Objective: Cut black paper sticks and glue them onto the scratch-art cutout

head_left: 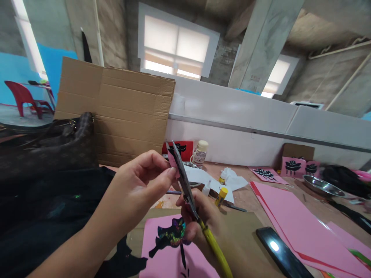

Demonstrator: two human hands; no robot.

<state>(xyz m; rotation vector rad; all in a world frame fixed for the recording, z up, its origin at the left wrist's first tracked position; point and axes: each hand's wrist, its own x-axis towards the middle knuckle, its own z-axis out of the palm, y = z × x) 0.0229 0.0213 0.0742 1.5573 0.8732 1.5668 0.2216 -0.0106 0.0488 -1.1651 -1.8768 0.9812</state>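
My left hand (pixel 145 179) is raised above the table and pinches a small scrap of pink paper (pixel 171 159) between thumb and fingers. My right hand (pixel 203 220) grips yellow-handled scissors (pixel 185 185), whose blades point up and meet the scrap at my left fingertips. Below both hands lies a pink sheet (pixel 165 258) bearing a black cutout with rainbow colours (pixel 172 235).
A dark phone (pixel 279 251) lies to the right, beside a stack of pink sheets (pixel 304 224). A cardboard panel (pixel 116 112) and a dark bag (pixel 49 143) stand at the left. Glue stick (pixel 222 195), small jar (pixel 199 153), tissue, metal bowl (pixel 321 186) and pink cards sit farther back.
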